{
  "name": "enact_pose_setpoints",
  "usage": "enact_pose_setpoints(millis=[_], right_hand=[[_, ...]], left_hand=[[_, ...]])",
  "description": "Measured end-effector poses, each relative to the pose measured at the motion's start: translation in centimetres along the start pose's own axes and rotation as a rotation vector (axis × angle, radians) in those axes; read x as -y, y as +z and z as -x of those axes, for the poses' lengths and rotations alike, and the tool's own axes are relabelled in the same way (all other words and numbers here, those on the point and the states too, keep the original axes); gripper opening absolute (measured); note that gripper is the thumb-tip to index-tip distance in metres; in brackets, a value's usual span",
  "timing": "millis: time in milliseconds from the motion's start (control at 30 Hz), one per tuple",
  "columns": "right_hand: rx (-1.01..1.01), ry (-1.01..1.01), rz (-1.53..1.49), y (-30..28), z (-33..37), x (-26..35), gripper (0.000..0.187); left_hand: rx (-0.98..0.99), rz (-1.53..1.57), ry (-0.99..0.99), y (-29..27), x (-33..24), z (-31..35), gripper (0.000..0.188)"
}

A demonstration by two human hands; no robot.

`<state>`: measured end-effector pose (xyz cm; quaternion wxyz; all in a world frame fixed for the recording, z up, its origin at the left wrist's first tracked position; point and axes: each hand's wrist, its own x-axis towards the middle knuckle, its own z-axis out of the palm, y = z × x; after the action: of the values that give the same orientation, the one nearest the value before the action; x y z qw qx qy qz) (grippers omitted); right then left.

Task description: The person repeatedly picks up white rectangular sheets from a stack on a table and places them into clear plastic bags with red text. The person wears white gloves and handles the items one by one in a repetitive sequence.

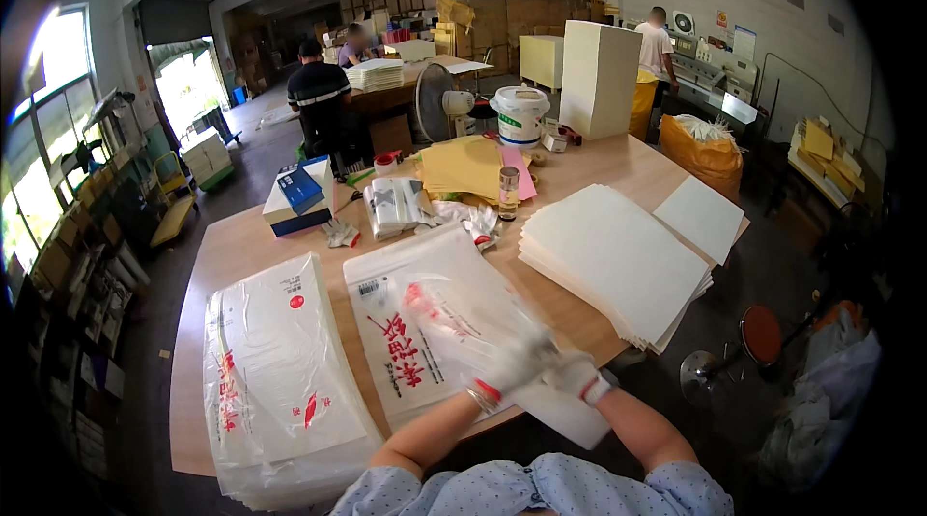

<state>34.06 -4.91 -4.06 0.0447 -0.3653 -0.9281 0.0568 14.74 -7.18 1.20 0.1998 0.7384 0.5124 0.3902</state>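
My left hand [521, 362], in a white work glove with a red cuff, is smeared by motion over the near right corner of a printed clear plastic bag [459, 289]. Its fingers cannot be made out. Close beside it, my gloved right hand [577, 377] has its fingers curled in; what they grip is hidden. The bag lies on a printed white sheet or bag [396, 381], its loose film bunched toward my hands. Below my hands, a white sheet [570, 419] sticks out past the table's front edge. On the left lies a stack of filled, printed plastic bags [275, 352].
A stack of large white sheets [618, 260] lies on the table's right side. Farther back are a glass jar [508, 193], spare gloves [342, 233], yellow sheets [463, 168], a white bucket [520, 117] and a blue box [299, 190]. A red stool [761, 334] stands to the right.
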Motion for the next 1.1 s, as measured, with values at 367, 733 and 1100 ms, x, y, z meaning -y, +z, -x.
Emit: enact_pose_setpoints(millis=[367,733,1100], right_hand=[[-0.32,0.43,-0.305,10.7,-12.6,-6.0,0.043],[0.133,0.332,-0.387,13.5,-7.2,-10.2,0.067],[-0.302,-0.143,-0.334,14.1,17.1,-5.4,0.047]], left_hand=[[-0.03,-0.477,0.148,5.8,10.9,9.0,0.037],[-0.346,-0.533,-1.027,-3.7,10.4,16.9,0.018],[-0.23,-0.169,-0.808,5.7,-0.8,33.0,0.012]])
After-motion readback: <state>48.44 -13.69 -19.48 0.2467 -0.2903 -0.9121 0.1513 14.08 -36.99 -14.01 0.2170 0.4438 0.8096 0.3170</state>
